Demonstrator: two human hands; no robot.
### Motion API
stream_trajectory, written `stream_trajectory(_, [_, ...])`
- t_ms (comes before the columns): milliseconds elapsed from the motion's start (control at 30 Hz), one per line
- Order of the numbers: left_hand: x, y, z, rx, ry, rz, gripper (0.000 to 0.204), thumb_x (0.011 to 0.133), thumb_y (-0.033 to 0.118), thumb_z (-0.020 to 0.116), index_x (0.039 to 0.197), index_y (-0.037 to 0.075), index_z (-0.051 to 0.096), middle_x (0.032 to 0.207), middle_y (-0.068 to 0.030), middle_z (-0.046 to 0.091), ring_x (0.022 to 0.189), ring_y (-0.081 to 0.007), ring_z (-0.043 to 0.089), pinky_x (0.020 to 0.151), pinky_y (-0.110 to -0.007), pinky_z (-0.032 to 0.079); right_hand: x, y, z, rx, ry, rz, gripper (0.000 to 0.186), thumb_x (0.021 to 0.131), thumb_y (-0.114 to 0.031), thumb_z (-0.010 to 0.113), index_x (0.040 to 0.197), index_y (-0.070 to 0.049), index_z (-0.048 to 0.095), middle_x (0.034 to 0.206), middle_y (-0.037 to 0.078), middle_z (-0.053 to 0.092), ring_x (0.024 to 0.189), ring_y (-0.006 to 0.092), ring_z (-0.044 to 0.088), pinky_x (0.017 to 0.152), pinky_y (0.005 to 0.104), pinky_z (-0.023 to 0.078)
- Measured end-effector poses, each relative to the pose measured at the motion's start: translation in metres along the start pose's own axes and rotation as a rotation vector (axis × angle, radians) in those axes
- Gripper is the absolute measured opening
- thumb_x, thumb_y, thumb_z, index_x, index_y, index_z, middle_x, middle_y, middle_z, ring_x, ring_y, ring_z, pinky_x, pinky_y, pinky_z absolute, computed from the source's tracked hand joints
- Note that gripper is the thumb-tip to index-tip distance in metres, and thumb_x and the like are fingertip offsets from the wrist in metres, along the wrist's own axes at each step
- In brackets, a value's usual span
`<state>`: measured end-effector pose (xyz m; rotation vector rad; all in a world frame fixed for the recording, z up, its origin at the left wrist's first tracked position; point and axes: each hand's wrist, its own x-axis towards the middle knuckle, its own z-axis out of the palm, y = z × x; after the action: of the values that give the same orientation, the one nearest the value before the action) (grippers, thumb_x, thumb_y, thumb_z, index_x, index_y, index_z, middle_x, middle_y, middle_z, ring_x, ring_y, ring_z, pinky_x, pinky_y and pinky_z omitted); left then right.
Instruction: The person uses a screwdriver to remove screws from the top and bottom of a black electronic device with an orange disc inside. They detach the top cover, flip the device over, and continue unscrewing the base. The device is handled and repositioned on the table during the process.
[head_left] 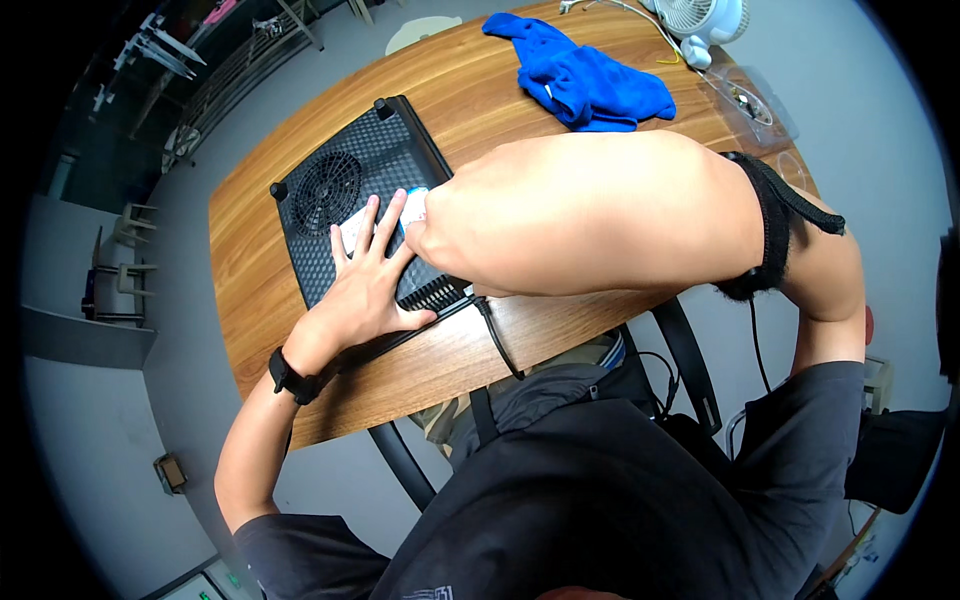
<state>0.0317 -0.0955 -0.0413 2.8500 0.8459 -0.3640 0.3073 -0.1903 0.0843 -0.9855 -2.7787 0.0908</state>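
Observation:
A flat black appliance, which looks like an induction cooker (pixel 395 150), lies underside up on the wooden table, showing a round fan grille (pixel 328 186), small feet and a vent row. My left hand (pixel 365 285) lies on it, fingers spread, partly covering a white label (pixel 352 232). Close beside those fingertips, my right hand (pixel 465 220) is curled, with the forearm reaching across from the right. A small white and blue piece (pixel 413 205) sticks out at its fingers; its kind is not clear. The right fingertips are mostly hidden behind the hand.
A black cord (pixel 488 325) runs off the table's (pixel 270 330) near edge. A crumpled blue cloth (pixel 595 85) lies at the far side. At the far right are a white fan (pixel 705 20) and a clear plastic package (pixel 748 105). A stool (pixel 422 32) stands beyond the table.

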Motion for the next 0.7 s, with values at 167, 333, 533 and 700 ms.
stream_trajectory(167, [-0.002,0.0,0.001,-0.007,-0.007,-0.015,0.115,0.069,0.057,0.088,0.163,0.022,0.032,0.174,-0.0183,0.004,0.159,-0.0476,0.002,0.113,-0.083,0.01,0.003,0.0,-0.004,-0.014,-0.051,0.024,0.026,0.095,-0.014,0.068,0.105,0.008,0.061,0.083,0.023,0.069,0.08,0.0371,0.073,0.07,0.0431,0.057])
stream_trajectory(333, [-0.007,0.0,-0.001,-0.056,0.024,0.006,0.116,0.073,0.06,0.085,0.166,0.028,0.025,0.174,-0.0174,0.002,0.159,-0.048,0.001,0.114,-0.082,0.007,0.016,0.003,-0.019,-0.048,-0.162,0.08,0.024,0.096,-0.015,0.068,0.101,0.008,0.062,0.08,0.024,0.069,0.078,0.038,0.073,0.07,0.044,0.057])
stream_trajectory(533, [-0.026,-0.024,-0.015,-0.264,0.043,0.036,0.086,0.092,0.059,0.07,0.163,0.026,0.035,0.173,-0.017,0.017,0.16,-0.0385,0.01,0.122,-0.071,0.008,0.022,0.014,-0.037,-0.095,0.013,-0.03,0.03,0.095,-0.024,0.072,0.111,-0.003,0.059,0.088,0.015,0.065,0.084,0.0343,0.068,0.072,0.0405,0.055])
stream_trajectory(700, [-0.087,-0.063,-0.019,-0.345,0.248,-0.084,0.043,0.099,0.03,0.067,0.136,0.007,0.065,0.142,-0.0133,0.057,0.134,-0.0313,0.054,0.115,-0.046,0.041,0.05,0.004,-0.033,0.149,-0.043,0.069,0.032,0.097,-0.026,0.071,0.112,0.0,0.059,0.089,0.017,0.065,0.091,0.0378,0.065,0.08,0.0435,0.053])
